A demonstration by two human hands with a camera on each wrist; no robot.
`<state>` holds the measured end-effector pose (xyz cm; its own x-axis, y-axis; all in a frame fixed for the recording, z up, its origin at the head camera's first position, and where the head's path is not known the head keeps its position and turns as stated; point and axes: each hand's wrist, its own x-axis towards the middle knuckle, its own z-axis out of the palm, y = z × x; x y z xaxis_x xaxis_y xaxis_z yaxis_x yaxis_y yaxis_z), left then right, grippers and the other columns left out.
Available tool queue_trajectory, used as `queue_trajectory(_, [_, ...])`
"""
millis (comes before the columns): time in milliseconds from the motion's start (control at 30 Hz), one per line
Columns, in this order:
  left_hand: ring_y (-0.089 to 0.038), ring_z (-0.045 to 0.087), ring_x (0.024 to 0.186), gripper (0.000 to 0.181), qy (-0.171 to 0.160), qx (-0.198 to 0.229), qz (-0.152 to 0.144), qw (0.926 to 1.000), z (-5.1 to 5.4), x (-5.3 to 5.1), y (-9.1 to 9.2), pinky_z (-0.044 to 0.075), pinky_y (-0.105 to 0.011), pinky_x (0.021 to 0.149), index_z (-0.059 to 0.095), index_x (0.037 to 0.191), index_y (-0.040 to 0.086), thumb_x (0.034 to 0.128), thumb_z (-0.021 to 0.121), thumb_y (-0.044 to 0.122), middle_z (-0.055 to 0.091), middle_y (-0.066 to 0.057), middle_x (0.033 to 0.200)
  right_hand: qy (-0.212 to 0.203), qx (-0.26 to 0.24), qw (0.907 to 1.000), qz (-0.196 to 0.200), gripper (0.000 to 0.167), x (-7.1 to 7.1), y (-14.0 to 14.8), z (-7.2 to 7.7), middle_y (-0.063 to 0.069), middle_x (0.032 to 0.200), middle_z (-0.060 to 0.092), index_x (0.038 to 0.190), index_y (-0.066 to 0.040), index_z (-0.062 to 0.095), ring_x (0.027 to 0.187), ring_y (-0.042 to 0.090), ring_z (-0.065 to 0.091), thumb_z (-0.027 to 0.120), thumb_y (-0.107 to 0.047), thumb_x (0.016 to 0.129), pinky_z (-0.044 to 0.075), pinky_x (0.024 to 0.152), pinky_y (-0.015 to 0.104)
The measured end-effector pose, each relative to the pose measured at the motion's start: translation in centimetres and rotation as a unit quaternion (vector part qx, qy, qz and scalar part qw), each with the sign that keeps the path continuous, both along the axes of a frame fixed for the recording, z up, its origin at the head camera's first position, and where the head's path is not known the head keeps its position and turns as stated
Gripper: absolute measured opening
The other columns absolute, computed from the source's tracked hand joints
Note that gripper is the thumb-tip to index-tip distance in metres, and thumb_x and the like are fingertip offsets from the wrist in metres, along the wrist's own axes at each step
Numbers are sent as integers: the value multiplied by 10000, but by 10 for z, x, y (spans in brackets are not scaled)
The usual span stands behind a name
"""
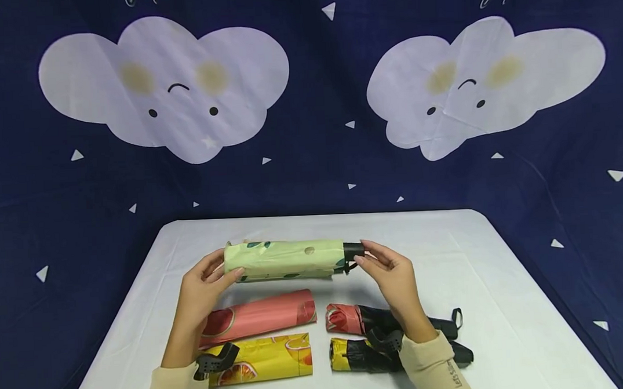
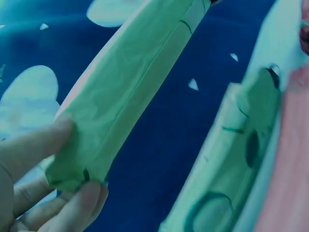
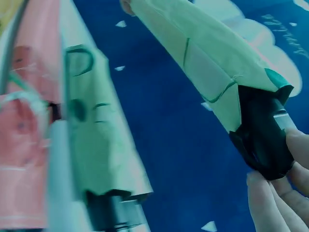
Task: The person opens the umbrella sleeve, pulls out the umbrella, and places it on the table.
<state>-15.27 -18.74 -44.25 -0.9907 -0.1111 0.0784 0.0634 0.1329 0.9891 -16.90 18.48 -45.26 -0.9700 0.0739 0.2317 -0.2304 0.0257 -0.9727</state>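
A green folded umbrella (image 1: 284, 259) is held level by its two ends. My left hand (image 1: 203, 289) pinches the left end of its cover, which also shows in the left wrist view, thumb and fingers (image 2: 87, 208) on opposite sides. At the other end my right hand (image 1: 397, 279) grips the black handle (image 1: 353, 251) by the fingertips; a short dark strap hangs there. In the right wrist view the handle (image 3: 265, 133) sticks out of the green cover. Both wrist views show a second green piece (image 2: 227, 159) below; the head view does not show it separately.
Nearer me on the white table (image 1: 505, 325) lie a pink watermelon-print cover (image 1: 275, 315) and a yellow citrus-print cover (image 1: 282, 361) at left. A red-and-black folded umbrella (image 1: 345, 319) and a yellow-and-black one (image 1: 357, 356) lie at right. Behind hangs dark blue cloth (image 1: 321, 182).
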Motion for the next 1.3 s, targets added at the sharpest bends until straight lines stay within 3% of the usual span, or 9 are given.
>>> queue_trajectory(133, [-149,684,1132,645,235,399,-440,9980,9,0,1,587,-269,851,505,1439,34,886,823,129,568,-155,1424,225,-357,9975,571,481,3,9,19,255,1347,620,1366,41,607,1045,210,728,766,-77,928,592,867,349])
queue_trajectory(233, [-163,705,1087,648,507,577,-823,9936,16,2,3,597,-281,826,490,1452,29,885,804,45,598,-109,1392,279,-427,9951,852,474,8,17,33,239,1336,632,1379,57,586,1039,240,727,739,-35,939,596,859,373])
queue_trajectory(433, [-229,724,1015,650,1031,981,-1861,9722,28,8,5,615,-314,765,490,1461,-21,868,735,-125,635,-114,1351,388,-171,9909,1276,427,19,33,49,167,1238,703,1338,74,613,1010,272,731,728,15,931,604,837,372])
queue_trajectory(500, [-225,723,994,648,1069,1083,-2217,9632,30,11,6,618,-319,753,487,1452,-48,857,722,-156,636,-132,1315,452,-71,9875,1510,416,22,39,50,164,1226,708,1328,91,610,1002,269,734,715,46,928,607,826,361])
queue_trajectory(633, [-184,714,933,605,1011,980,-2636,9543,30,18,6,612,-285,717,521,1402,-62,844,739,-146,633,-135,1213,507,109,9806,1889,391,27,48,45,143,1200,714,1306,102,618,983,257,738,696,83,924,611,806,348])
queue_trajectory(767, [-134,686,837,566,944,678,-2777,9536,31,23,7,587,-246,651,544,1363,-53,845,767,-100,643,-146,1112,504,210,9769,2065,381,32,53,37,136,1174,720,1298,110,623,961,253,739,690,94,923,614,794,357])
queue_trajectory(1000, [-93,633,732,548,1008,363,-2772,9548,32,24,11,528,-206,561,563,1343,-53,843,783,-79,654,-153,1033,505,171,9757,2124,410,36,54,31,142,1182,718,1317,131,599,974,246,734,688,104,918,611,803,354])
queue_trajectory(1300, [-149,685,820,547,952,495,-2675,9576,33,25,11,594,-258,647,579,1332,-57,828,787,-95,612,-172,1088,596,204,9779,1991,397,37,51,33,131,1161,729,1288,139,620,953,226,732,705,109,901,609,795,329])
